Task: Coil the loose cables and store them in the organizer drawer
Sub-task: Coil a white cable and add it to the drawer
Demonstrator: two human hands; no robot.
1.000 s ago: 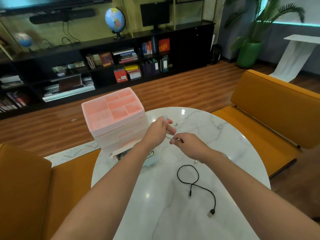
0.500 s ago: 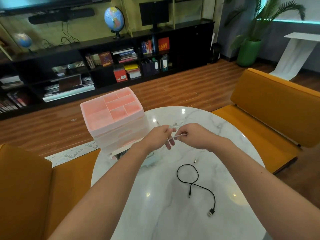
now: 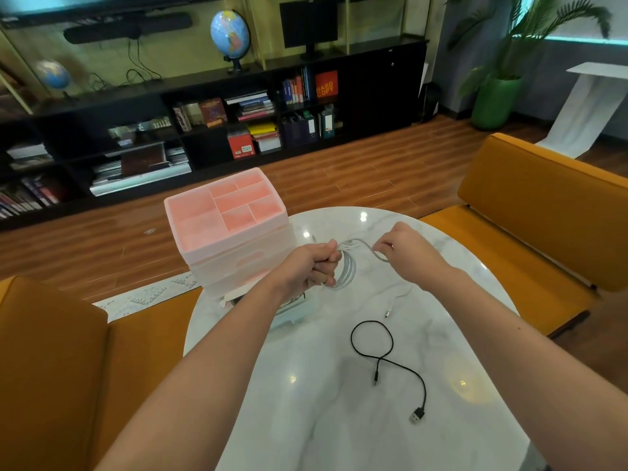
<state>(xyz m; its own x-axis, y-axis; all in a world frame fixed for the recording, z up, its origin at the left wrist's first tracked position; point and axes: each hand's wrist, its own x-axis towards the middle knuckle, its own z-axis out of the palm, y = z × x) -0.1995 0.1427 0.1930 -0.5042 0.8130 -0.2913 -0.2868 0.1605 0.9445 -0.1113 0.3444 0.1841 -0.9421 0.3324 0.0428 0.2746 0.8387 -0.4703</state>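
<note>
Over the round marble worktop [image 3: 306,419] the left hand [image 3: 307,266] is curled in a fist round a few loops of white cable [image 3: 348,270], the coil hanging just beside its knuckles; the right hand [image 3: 404,248] pinches the same cable's free run, which arcs between the two hands; its loose end with a small plug trails on the marble nearer the person. A black cable [image 3: 387,362] lies uncoiled on the worktop, apart from both hands, its USB plug nearest the viewer; the pink organizer [image 3: 227,226] stands at the worktop's far left edge, just beside the left hand.
</note>
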